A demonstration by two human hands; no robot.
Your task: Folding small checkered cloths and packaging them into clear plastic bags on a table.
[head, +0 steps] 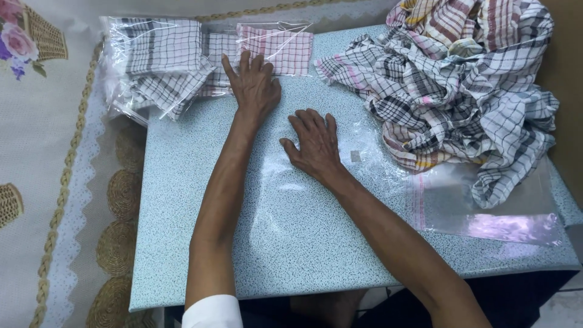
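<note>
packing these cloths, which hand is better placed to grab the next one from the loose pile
Probably the right hand: it lies flat on the clear bag, nearest the loose checked cloths. The left hand is by the packed cloths.

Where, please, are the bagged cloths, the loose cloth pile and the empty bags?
bagged cloths [182, 58], head view, grey checked pack.
loose cloth pile [461, 85], head view, middle of heap.
empty bags [486, 212], head view, clear plastic below the pile.

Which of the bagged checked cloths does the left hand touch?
The red-and-white one, flat at the right of the stack; the left hand has its fingertips on it. The others are grey-and-white.
</note>
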